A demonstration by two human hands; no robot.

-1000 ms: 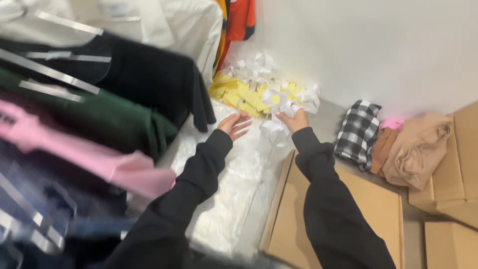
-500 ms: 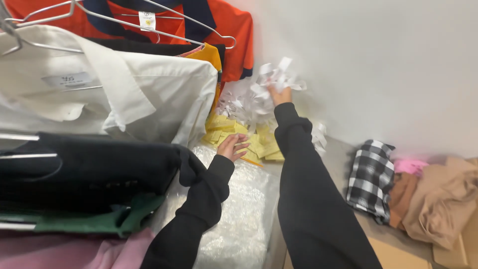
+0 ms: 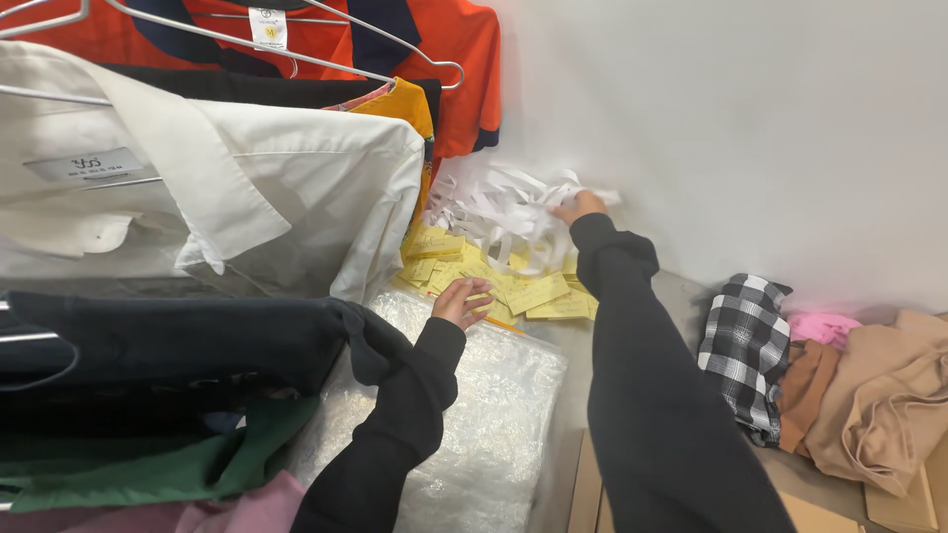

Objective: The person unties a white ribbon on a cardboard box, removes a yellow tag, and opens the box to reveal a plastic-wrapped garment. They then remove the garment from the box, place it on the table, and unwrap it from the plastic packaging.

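Observation:
My right hand (image 3: 577, 206) reaches far forward into a heap of white paper strips (image 3: 499, 212) against the wall, fingers buried among them; whether it grips any is hidden. My left hand (image 3: 460, 299) rests open, fingers spread, on a pile of yellow paper tags (image 3: 513, 286) just in front of the strips. Both arms wear black sleeves. Under my left forearm lies a clear plastic bag of white material (image 3: 474, 424).
Hanging clothes crowd the left: a white shirt (image 3: 247, 188), an orange shirt (image 3: 434, 59), a black garment (image 3: 178, 345), green and pink ones below. A plaid cloth (image 3: 746, 345), pink and tan clothes (image 3: 889, 395) lie right on cardboard (image 3: 820, 513). A white wall (image 3: 741, 128) stands behind.
The view has swung left and closer. My right hand has stretched forward from the yellow tags into the white strips; my left hand has settled on the yellow tags.

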